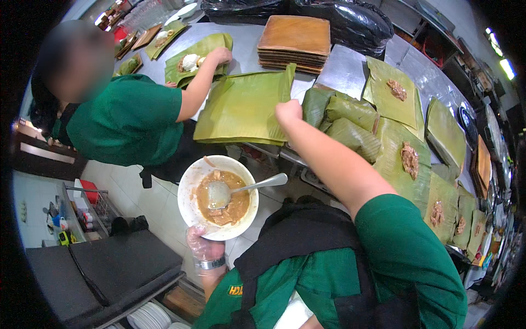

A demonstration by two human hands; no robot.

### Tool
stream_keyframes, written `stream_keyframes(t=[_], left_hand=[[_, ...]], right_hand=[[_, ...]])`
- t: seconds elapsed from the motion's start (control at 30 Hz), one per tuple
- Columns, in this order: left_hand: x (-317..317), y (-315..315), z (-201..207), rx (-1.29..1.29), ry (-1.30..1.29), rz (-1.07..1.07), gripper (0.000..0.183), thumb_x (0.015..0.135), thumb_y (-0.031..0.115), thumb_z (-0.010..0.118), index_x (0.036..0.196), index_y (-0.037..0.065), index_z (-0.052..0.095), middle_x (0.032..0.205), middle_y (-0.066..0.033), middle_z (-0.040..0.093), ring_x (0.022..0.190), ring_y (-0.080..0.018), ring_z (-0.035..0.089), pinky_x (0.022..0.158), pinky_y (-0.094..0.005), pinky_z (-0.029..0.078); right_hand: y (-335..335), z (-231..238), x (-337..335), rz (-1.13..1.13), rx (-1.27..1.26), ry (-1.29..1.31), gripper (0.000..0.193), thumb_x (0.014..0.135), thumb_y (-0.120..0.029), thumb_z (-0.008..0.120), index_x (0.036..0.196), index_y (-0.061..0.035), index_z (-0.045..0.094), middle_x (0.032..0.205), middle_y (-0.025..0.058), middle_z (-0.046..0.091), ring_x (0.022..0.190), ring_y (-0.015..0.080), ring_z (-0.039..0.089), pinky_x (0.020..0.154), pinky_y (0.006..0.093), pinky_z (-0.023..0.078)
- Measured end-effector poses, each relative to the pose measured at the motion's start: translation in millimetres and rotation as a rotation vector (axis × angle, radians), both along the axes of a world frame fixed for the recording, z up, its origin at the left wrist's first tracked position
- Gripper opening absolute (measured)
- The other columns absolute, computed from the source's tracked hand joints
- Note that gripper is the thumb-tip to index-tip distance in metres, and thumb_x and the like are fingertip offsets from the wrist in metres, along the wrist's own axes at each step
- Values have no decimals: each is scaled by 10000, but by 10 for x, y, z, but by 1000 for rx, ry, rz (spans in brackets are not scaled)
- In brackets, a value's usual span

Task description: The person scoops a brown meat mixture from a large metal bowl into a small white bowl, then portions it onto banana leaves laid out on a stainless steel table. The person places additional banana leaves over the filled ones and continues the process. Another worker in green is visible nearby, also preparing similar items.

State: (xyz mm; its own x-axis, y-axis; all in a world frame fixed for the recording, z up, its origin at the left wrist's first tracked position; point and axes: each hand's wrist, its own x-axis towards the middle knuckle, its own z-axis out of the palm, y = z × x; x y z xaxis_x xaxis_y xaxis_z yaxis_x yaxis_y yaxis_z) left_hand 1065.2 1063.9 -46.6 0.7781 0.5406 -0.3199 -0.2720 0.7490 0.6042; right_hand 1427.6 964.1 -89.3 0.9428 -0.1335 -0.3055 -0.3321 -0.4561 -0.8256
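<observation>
My left hand point(205, 249), in a thin clear glove, holds a white bowl point(189, 186) from below. The bowl holds brown sauce point(233, 208), and a metal spoon point(257, 183) rests in it with its handle pointing right. My right hand point(289, 112) reaches forward and grips the right edge of a stack of flat banana leaves point(241, 107) on the metal table point(345, 68). Folded leaf parcels point(350, 118) lie just right of that hand.
A co-worker in a green shirt at the left has a hand point(219, 55) on a leaf with white rice point(190, 62). Stacked wooden square plates point(296, 41) and black bags point(350, 19) sit behind. Open leaves with brown filling point(409, 159) line the right. White plates point(148, 317) stand below.
</observation>
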Motion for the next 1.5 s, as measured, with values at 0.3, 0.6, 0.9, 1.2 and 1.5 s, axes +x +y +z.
stream_keyframes(t=[0.3, 0.6, 0.9, 1.2, 1.5], left_hand=[[170, 279, -28, 86, 164, 35, 767, 628, 174, 592, 1342, -24, 395, 1294, -182, 515, 1172, -346, 521, 1020, -490, 419], [801, 475, -355, -17, -11, -76, 634, 658, 86, 559, 1267, -65, 467, 1226, -163, 569, 1143, -311, 545, 1027, -426, 415], [1369, 362, -316, 44, -118, -109, 695, 647, 111, 553, 1310, -50, 425, 1289, -168, 529, 1211, -309, 498, 1073, -434, 370], [1764, 632, -264, 53, -31, -201, 557, 752, 113, 588, 1265, -67, 465, 1253, -176, 554, 1159, -291, 543, 1022, -412, 421], [2292, 1103, -285, 54, -7, -343, 619, 804, 161, 656, 1348, 89, 369, 1190, -102, 555, 1044, -232, 605, 795, -406, 570]], right_hand=[[357, -782, 122, 63, -105, 23, 520, 830, -214, 614, 1192, 114, 436, 1085, 308, 601, 1023, 380, 614, 902, 421, 476], [-214, 441, -113, 504, -14, -400, 522, 817, -368, 645, 1136, 39, 582, 1093, 265, 628, 1012, 361, 621, 862, 399, 496], [-659, 1108, -817, 1342, -537, -298, 221, 844, -233, 589, 879, -21, 641, 807, 230, 644, 834, 394, 630, 749, 481, 493], [-785, 1261, -691, 1142, -661, -451, 334, 780, -99, 520, 1083, -60, 654, 831, 214, 643, 790, 379, 631, 725, 442, 501], [-329, 1160, -636, 961, -459, -392, 338, 749, -60, 516, 1054, -52, 661, 852, 203, 647, 796, 377, 631, 722, 452, 506]])
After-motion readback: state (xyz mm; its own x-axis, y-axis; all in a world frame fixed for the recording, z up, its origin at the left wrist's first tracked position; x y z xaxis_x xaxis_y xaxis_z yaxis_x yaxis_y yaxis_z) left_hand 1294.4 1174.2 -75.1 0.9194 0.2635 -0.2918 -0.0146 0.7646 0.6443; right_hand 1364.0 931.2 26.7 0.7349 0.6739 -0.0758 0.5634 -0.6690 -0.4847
